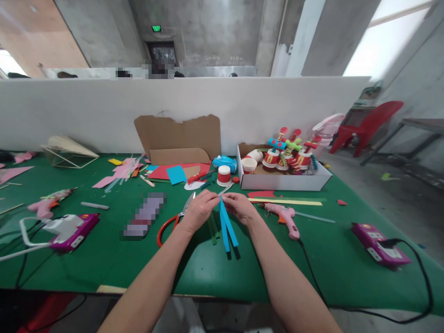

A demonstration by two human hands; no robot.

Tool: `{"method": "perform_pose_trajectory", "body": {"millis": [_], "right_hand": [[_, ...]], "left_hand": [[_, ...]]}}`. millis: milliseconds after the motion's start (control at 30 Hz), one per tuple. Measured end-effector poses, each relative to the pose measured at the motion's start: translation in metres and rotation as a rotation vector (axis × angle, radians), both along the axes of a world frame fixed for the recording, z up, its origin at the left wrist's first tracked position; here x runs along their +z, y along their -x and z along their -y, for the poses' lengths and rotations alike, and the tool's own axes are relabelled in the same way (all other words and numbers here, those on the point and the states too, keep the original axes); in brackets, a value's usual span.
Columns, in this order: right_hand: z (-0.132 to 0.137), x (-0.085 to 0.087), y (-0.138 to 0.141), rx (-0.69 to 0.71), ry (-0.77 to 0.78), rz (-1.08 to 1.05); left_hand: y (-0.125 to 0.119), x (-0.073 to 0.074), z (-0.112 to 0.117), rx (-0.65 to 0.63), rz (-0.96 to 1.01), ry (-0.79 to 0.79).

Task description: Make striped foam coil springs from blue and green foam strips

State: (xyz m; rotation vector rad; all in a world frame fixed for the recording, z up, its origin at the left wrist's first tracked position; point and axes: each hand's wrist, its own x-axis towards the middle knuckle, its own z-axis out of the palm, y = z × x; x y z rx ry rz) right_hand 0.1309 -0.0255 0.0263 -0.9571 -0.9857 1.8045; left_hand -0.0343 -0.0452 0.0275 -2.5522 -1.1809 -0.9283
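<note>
Two blue paper strips [227, 226] hang down in a narrow V from where my hands meet above the green table. My left hand [203, 209] pinches near their top end, fingers closed. On the other side, my right hand [239, 206] is also closed in a pinch on the strips' upper end. Exactly how the strips join is hidden by my fingertips. Dark green paper strips [212, 229] lie on the table beneath my left hand. Scissors with red handles [166, 229] rest just left of that hand. A red and white paper cup [224, 175] stands upside down beyond my hands.
A pink glue gun [284, 217] lies at right, its cord running off the table's front; another glue gun [46, 203] is far left. Purple power strips [378, 245] sit at both sides. A white box [284, 181] holds several cup figures. Paper scraps [121, 171] lie back left.
</note>
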Motion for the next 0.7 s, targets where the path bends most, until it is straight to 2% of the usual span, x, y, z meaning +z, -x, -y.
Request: {"method": "perform_pose_trajectory", "body": {"millis": [267,367,433,500,567,633,700], "right_hand": [[0.001,-0.001,0.004,-0.041,-0.047,-0.004],[0.0,-0.001,0.004,-0.063,-0.051,-0.014],[-0.002,-0.001,0.004,-0.114,-0.072,-0.013],[-0.004,-0.001,0.003,-0.219,-0.136,0.0],[-0.006,0.0,0.003,-0.341,-0.225,0.02],[-0.007,0.002,0.003,-0.42,-0.299,0.047],[-0.005,0.005,0.004,-0.45,-0.353,0.083]], "left_hand": [[0.001,-0.005,-0.003,0.022,0.092,0.014],[-0.001,-0.003,-0.002,-0.003,0.216,0.094],[-0.004,-0.002,-0.001,0.024,0.368,0.186],[-0.007,0.002,0.0,0.111,0.562,0.368],[-0.011,0.006,0.002,0.18,0.733,0.673],[-0.015,0.01,0.005,0.153,0.827,0.999],[-0.019,0.013,0.009,0.084,0.857,1.215]]}}
